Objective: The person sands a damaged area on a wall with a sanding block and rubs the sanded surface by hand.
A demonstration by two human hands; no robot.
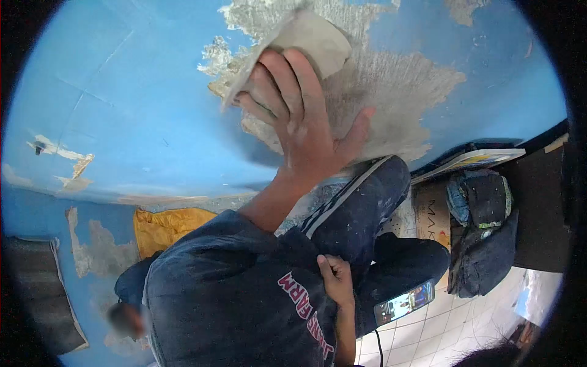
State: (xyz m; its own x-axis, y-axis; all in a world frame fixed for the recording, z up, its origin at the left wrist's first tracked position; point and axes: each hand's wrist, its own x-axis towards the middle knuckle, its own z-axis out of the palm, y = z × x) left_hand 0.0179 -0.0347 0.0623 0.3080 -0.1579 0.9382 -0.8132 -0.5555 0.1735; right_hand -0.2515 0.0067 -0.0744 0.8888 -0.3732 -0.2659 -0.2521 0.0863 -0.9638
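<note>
1. Presses with the left hand (306, 134), palm side toward the wall, on a thin, bent, pale-grey sheet (318, 40); cannot tell its material. Shows fingers extended and slightly fanned, with thumb held well apart; pinches nothing between thumb and fingers.
2. Locate the sheet partly under the fingers, projecting past the fingertips and bent along the little-finger side.
3. Note directly around the grip a rough, bare-grey patch (397, 85) with ragged edges, surrounded by a glossy blue painted wall (147, 110).
4. Find below the wrist a bent leg in dark, white-striped trousers (367, 202), marked with pale specks, and a dark T-shirt (244, 293) with red-and-white lettering.
5. Find farther below the grip the right hand (338, 278), curled in, close against the T-shirt; cannot tell whether enclosing anything.
6. See beyond the right hand a lit smartphone (403, 303), beside the leg, above white floor tiles (422, 333).
7. Locate well off on the thumb side a brown cardboard box (431, 211) beside heaped dark clothing (483, 257).
8. Locate well off on the little-finger side, lower down, a crumpled yellow sheet (171, 231).
</note>
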